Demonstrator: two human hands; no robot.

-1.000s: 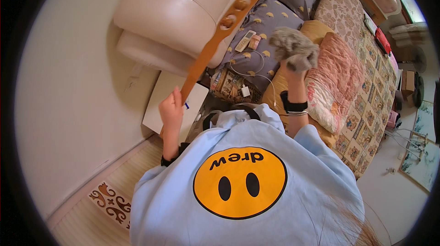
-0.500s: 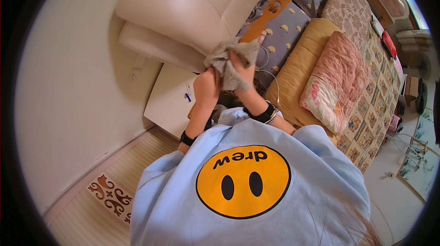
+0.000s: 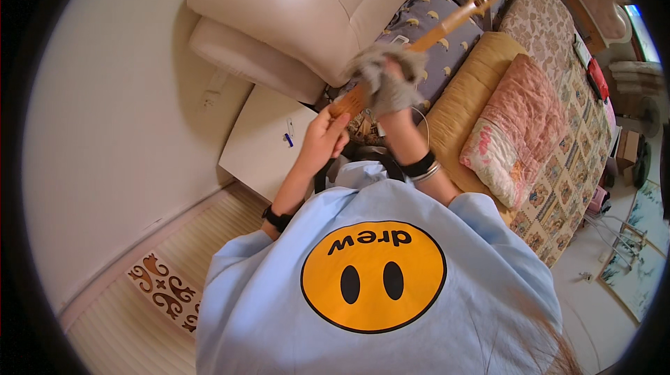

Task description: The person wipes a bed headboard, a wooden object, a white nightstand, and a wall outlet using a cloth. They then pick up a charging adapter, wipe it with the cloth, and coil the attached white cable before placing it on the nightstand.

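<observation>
A long wooden massage stick (image 3: 447,26) with cutouts near its far end slants up and to the right in front of me. My left hand (image 3: 323,139) is closed round its near end. Around the middle of the stick is a crumpled grey cloth (image 3: 403,96), pressed on by my right hand (image 3: 395,71). Motion blurs the cloth and the right fingers, and the cloth hides that part of the stick. The far end shows nearly edge-on.
A cream leather sofa-like piece (image 3: 286,12) stands ahead. To the left is a white tabletop (image 3: 255,137) with a blue pen-like item (image 3: 287,140). A bed at right holds a grey pillow (image 3: 426,19), a yellow bolster (image 3: 464,82) and a folded pink quilt (image 3: 520,123).
The cloth and my right hand have moved up and right, away from my left hand. The stick's near part has come into view, and its far end has turned nearly edge-on.
</observation>
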